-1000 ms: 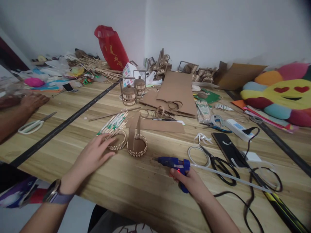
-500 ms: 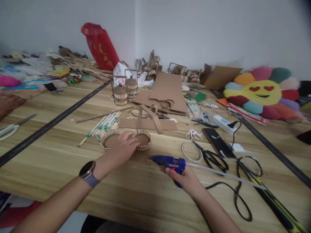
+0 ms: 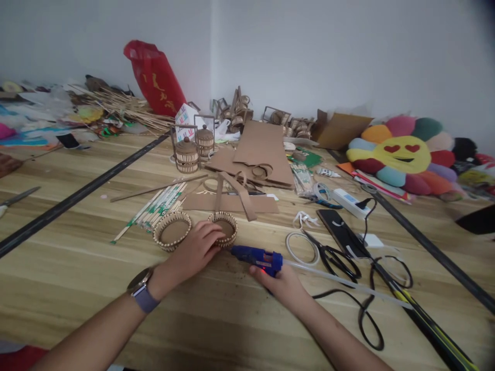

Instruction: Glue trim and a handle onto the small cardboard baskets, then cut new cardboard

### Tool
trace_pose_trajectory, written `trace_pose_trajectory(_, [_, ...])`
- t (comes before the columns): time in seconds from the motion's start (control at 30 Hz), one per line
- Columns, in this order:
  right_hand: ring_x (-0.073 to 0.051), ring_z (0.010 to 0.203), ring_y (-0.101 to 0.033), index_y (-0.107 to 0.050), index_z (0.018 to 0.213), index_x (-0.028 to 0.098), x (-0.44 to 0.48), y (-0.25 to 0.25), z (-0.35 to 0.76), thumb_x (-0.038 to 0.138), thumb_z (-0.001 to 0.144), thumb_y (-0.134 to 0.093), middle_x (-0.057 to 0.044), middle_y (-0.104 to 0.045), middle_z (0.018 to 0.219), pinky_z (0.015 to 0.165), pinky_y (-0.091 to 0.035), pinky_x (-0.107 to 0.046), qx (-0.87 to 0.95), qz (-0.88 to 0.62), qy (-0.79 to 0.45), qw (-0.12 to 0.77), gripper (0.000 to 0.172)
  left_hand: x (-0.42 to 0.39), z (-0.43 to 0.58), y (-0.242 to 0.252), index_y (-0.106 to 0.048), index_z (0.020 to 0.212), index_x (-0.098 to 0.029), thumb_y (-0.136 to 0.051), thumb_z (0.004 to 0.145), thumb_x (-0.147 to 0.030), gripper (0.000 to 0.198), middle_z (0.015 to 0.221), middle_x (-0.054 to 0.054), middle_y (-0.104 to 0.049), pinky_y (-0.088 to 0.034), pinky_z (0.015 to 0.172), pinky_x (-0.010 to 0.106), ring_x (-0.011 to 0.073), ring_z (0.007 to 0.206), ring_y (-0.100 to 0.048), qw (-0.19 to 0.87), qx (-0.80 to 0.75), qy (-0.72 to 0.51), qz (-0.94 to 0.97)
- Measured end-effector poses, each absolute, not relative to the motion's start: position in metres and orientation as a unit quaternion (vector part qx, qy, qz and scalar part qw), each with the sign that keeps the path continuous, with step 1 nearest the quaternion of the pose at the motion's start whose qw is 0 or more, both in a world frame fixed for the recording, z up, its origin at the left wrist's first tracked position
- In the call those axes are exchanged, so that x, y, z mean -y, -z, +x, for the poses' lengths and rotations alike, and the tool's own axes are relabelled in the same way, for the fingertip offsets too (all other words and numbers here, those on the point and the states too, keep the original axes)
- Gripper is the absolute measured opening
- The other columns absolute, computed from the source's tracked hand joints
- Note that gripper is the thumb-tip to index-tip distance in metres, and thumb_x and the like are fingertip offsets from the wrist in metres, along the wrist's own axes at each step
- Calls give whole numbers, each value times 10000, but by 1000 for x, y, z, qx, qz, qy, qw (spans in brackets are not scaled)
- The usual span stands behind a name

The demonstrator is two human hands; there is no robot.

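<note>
Two small round baskets with stick rims lie on the wooden table (image 3: 232, 319). The left basket (image 3: 171, 231) is open and free. The right basket (image 3: 224, 227) has a tall cardboard strip handle, and my left hand (image 3: 191, 252) grips its near rim with curled fingers. A watch is on that wrist. My right hand (image 3: 279, 284) is closed round the handle of a blue glue gun (image 3: 255, 256) with a red light lit. The gun's nozzle points left, close to the right basket's rim. A clear glue stick sticks out behind the gun.
Black scissors (image 3: 333, 256), a white ring, a black phone (image 3: 340, 231), a power strip (image 3: 350, 201) and black cables lie to the right. Cardboard sheets (image 3: 263, 149), finished baskets (image 3: 186, 156) and wrapped sticks (image 3: 154, 207) lie behind. A long black rail (image 3: 77, 196) crosses at left. A flower cushion (image 3: 402, 154) sits far right.
My left hand moved from the left basket onto the right basket and gripped its rim. My right hand brought the glue gun left, close to that basket. The view swung right.
</note>
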State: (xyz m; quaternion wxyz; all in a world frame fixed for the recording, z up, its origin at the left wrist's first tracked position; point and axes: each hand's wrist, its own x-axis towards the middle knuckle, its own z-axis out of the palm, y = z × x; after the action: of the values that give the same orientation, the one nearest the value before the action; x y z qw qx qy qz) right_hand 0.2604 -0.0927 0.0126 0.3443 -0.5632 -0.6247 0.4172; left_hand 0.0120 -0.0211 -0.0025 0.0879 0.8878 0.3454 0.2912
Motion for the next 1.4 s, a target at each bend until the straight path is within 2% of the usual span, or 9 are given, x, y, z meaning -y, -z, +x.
trace_pose_trajectory(0.23, [-312,928,-719,-768,962,185,94,-5,263,541,818,-630,-126,-787,983,889,-571,-447,642,-573,-366,354,409,21,11,4,-651,1119,-202,-529,962,-155,205,1138,77,-684,-465,1060,460,261,1185,-530,111,-332,-289,891])
trace_pose_trajectory(0.3, [-309,939,-721,-768,973,186,95,-4,263,507,831,-622,-127,-788,998,902,-566,-446,655,-565,-352,357,380,22,12,5,-657,1089,-201,-524,964,-156,188,1185,88,-665,-456,1071,480,273,1231,-497,95,-339,-294,889])
trace_pose_trajectory(0.4, [-305,938,-732,-767,954,193,95,-2,264,482,832,-627,-118,-794,979,885,-576,-429,660,-564,-339,364,343,24,14,6,-660,1061,-210,-516,957,-150,187,1375,120,-551,-403,1109,551,310,1346,-402,62,-364,-315,874])
trace_pose_trajectory(0.5, [-295,831,-747,-759,844,202,96,1,263,475,832,-620,-107,-799,868,776,-607,-399,662,-570,-323,364,307,26,13,6,-636,1081,-211,-521,946,-150,188,1495,152,-414,-362,1135,586,332,1415,-338,66,-372,-320,869])
trace_pose_trajectory(0.6, [-278,777,-752,-763,848,205,96,3,262,440,831,-617,-95,-802,847,717,-615,-369,671,-567,-301,370,277,25,12,5,-611,1064,-209,-518,945,-154,161,1521,164,-362,-367,1143,566,328,1434,-335,102,-376,-311,867])
trace_pose_trajectory(0.73, [-271,799,-757,-766,873,210,96,-1,259,405,832,-625,-83,-807,860,729,-618,-350,678,-561,-283,382,245,25,11,6,-601,1039,-214,-522,941,-158,138,1534,157,-337,-369,1151,536,316,1440,-344,144,-387,-305,858])
trace_pose_trajectory(0.93, [-249,756,-752,-753,867,212,96,-2,255,391,839,-625,-70,-801,825,689,-616,-314,670,-561,-281,397,222,28,13,6,-613,1064,-215,-527,936,-151,167,1578,156,-220,-346,1162,530,323,1479,-279,176,-403,-312,842])
trace_pose_trajectory(1.2, [-255,744,-751,-745,835,209,95,5,255,375,845,-621,-85,-793,809,669,-613,-315,699,-553,-227,391,207,27,13,7,-590,992,-202,-521,948,-169,88,1561,168,-254,-363,1156,517,327,1478,-291,178,-398,-315,843])
trace_pose_trajectory(1.4, [-249,760,-749,-746,866,218,95,3,255,344,865,-608,-72,-791,825,681,-611,-307,707,-541,-237,388,187,27,13,6,-580,963,-200,-522,942,-173,67,1560,172,-271,-382,1146,512,335,1469,-312,178,-400,-318,841])
